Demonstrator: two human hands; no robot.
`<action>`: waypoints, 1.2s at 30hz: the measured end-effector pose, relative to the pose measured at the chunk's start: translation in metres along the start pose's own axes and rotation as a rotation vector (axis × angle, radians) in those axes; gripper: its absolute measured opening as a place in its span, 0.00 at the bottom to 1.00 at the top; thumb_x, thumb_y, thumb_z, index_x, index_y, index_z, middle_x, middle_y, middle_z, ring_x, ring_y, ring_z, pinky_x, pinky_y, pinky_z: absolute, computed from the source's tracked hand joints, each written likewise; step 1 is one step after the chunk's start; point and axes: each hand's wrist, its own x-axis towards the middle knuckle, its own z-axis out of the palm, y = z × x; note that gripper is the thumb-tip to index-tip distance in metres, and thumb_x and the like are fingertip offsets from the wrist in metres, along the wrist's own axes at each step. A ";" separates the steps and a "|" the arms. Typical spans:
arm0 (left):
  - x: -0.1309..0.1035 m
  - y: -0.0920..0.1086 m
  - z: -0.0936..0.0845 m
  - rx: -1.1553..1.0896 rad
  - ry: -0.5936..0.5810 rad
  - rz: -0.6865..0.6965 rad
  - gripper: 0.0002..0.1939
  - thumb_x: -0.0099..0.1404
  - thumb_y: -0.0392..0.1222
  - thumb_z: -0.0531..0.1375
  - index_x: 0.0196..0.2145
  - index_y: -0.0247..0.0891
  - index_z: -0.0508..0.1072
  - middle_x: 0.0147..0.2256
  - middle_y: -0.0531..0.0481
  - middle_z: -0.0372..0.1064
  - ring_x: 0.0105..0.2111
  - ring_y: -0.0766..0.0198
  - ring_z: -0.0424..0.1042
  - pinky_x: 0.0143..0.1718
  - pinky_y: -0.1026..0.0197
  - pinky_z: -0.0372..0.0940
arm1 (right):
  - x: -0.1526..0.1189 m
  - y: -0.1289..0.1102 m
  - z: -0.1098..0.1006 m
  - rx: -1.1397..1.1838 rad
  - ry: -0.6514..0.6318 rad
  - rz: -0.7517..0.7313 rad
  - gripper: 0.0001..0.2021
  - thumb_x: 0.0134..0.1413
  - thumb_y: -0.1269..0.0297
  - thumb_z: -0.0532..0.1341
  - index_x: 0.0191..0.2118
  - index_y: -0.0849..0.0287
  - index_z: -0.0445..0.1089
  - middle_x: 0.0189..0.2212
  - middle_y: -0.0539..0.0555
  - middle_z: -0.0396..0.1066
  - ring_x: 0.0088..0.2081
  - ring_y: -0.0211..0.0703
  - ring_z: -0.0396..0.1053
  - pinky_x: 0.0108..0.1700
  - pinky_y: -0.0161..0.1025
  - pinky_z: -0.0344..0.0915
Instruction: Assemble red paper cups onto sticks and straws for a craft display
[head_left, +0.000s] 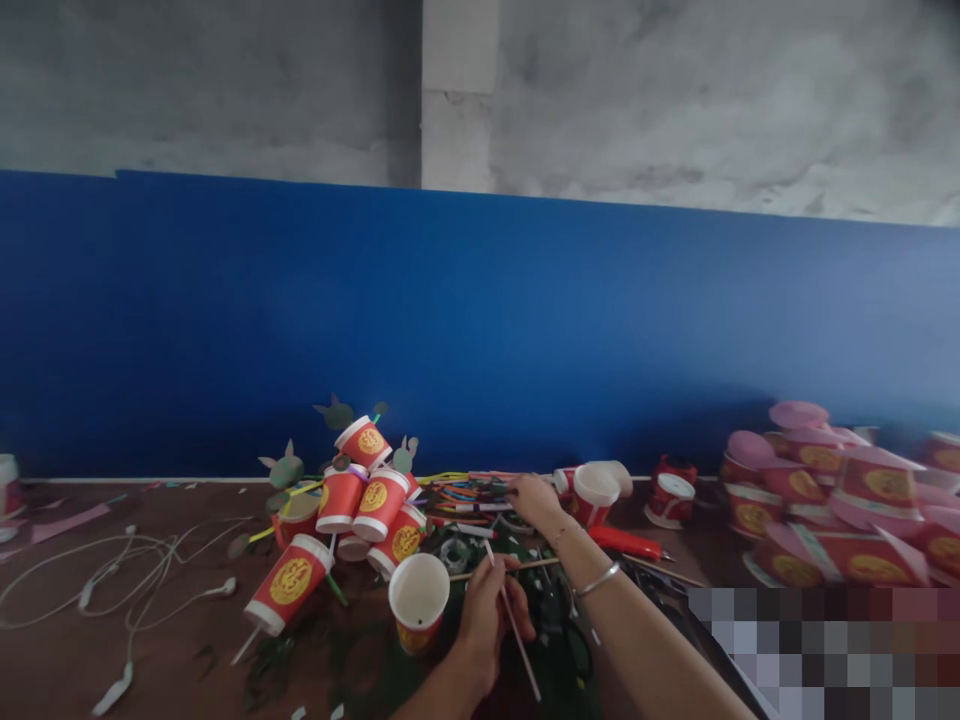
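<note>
My left hand (pixel 489 615) is closed round a thin pale straw (pixel 523 650), which slants from above the thumb down to the right. A thin wooden stick (pixel 541 564) lies crosswise at the same hand; whether it is gripped too I cannot tell. Farther forward, my right hand (pixel 534 502) is at a heap of coloured straws (pixel 457 492), its fingers curled down and their tips hidden. Just left of my left hand stands an upright red and white paper cup (pixel 417 638), open at the top.
Left of the hands, paper cups (pixel 379 505) with straws and rabbit-shaped cutouts are piled. White earphones (pixel 127 590) tangle farther left. A red tool (pixel 630 543), a tape roll (pixel 671 490) and cups with pink paper (pixel 874 485) lie right. A blue panel (pixel 480 330) stands behind.
</note>
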 end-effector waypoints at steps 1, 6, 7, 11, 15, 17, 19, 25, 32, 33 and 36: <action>-0.001 0.001 0.001 0.003 0.006 -0.008 0.29 0.48 0.65 0.59 0.35 0.37 0.65 0.15 0.59 0.62 0.12 0.69 0.60 0.14 0.67 0.51 | 0.005 0.000 0.001 -0.003 -0.025 0.015 0.13 0.59 0.63 0.57 0.48 0.61 0.67 0.47 0.57 0.67 0.46 0.46 0.67 0.47 0.47 0.65; -0.002 0.003 0.003 0.007 0.036 -0.008 0.30 0.47 0.66 0.60 0.35 0.37 0.65 0.14 0.59 0.61 0.12 0.69 0.59 0.14 0.67 0.52 | 0.016 -0.003 0.004 0.040 -0.042 0.013 0.16 0.59 0.61 0.58 0.51 0.61 0.63 0.49 0.57 0.65 0.45 0.46 0.68 0.44 0.47 0.68; -0.001 0.003 0.003 0.004 0.034 -0.009 0.30 0.47 0.66 0.59 0.35 0.37 0.65 0.14 0.59 0.61 0.12 0.69 0.60 0.14 0.67 0.52 | 0.016 -0.003 0.003 0.062 -0.020 -0.008 0.16 0.59 0.61 0.58 0.51 0.61 0.64 0.48 0.57 0.65 0.45 0.45 0.68 0.44 0.48 0.68; 0.000 0.001 0.001 -0.011 0.020 -0.031 0.30 0.47 0.67 0.59 0.34 0.37 0.65 0.14 0.59 0.61 0.12 0.70 0.60 0.14 0.67 0.51 | 0.013 -0.002 -0.007 0.197 0.126 -0.094 0.08 0.58 0.66 0.57 0.40 0.61 0.71 0.42 0.57 0.71 0.46 0.46 0.67 0.49 0.42 0.63; 0.001 -0.001 0.001 -0.037 0.019 -0.011 0.28 0.47 0.65 0.60 0.33 0.37 0.65 0.14 0.59 0.62 0.12 0.70 0.59 0.13 0.68 0.52 | 0.013 0.003 -0.023 0.356 0.273 -0.103 0.14 0.59 0.64 0.51 0.42 0.61 0.72 0.40 0.56 0.74 0.42 0.43 0.70 0.44 0.35 0.64; 0.001 -0.001 0.001 -0.047 0.014 -0.002 0.27 0.47 0.64 0.61 0.33 0.37 0.65 0.14 0.59 0.62 0.12 0.70 0.59 0.13 0.68 0.52 | 0.013 0.007 -0.028 0.410 0.299 -0.086 0.19 0.61 0.60 0.46 0.44 0.63 0.71 0.39 0.57 0.75 0.38 0.41 0.71 0.38 0.33 0.65; 0.001 -0.001 0.001 -0.053 0.016 -0.002 0.27 0.47 0.64 0.61 0.33 0.37 0.65 0.13 0.59 0.62 0.11 0.70 0.59 0.12 0.68 0.52 | 0.014 0.012 -0.028 0.432 0.277 -0.067 0.21 0.60 0.59 0.46 0.42 0.64 0.73 0.34 0.56 0.76 0.32 0.40 0.72 0.31 0.31 0.65; 0.002 0.000 0.000 -0.050 0.026 -0.024 0.29 0.45 0.64 0.61 0.33 0.37 0.65 0.13 0.59 0.62 0.11 0.70 0.59 0.13 0.68 0.53 | 0.016 0.024 -0.008 0.317 0.169 -0.017 0.13 0.52 0.71 0.54 0.31 0.62 0.77 0.28 0.55 0.77 0.33 0.43 0.73 0.35 0.33 0.63; 0.003 -0.002 0.000 -0.041 0.024 -0.023 0.28 0.48 0.65 0.59 0.34 0.36 0.65 0.13 0.58 0.62 0.10 0.69 0.60 0.13 0.67 0.50 | 0.033 0.005 0.002 0.167 0.143 -0.097 0.14 0.51 0.72 0.53 0.35 0.60 0.78 0.38 0.58 0.76 0.42 0.44 0.70 0.43 0.34 0.59; 0.003 -0.002 0.001 -0.039 0.029 -0.017 0.27 0.48 0.64 0.59 0.33 0.36 0.65 0.12 0.59 0.61 0.10 0.69 0.59 0.13 0.67 0.49 | 0.035 -0.002 0.003 0.155 0.146 -0.117 0.14 0.52 0.72 0.53 0.36 0.59 0.77 0.39 0.57 0.76 0.44 0.44 0.69 0.44 0.33 0.59; 0.005 -0.004 0.001 -0.036 0.050 0.010 0.27 0.50 0.64 0.58 0.33 0.37 0.65 0.12 0.59 0.59 0.09 0.71 0.58 0.13 0.68 0.47 | 0.040 -0.023 0.009 0.125 0.140 -0.177 0.15 0.53 0.70 0.53 0.38 0.59 0.77 0.41 0.57 0.75 0.46 0.44 0.67 0.46 0.33 0.58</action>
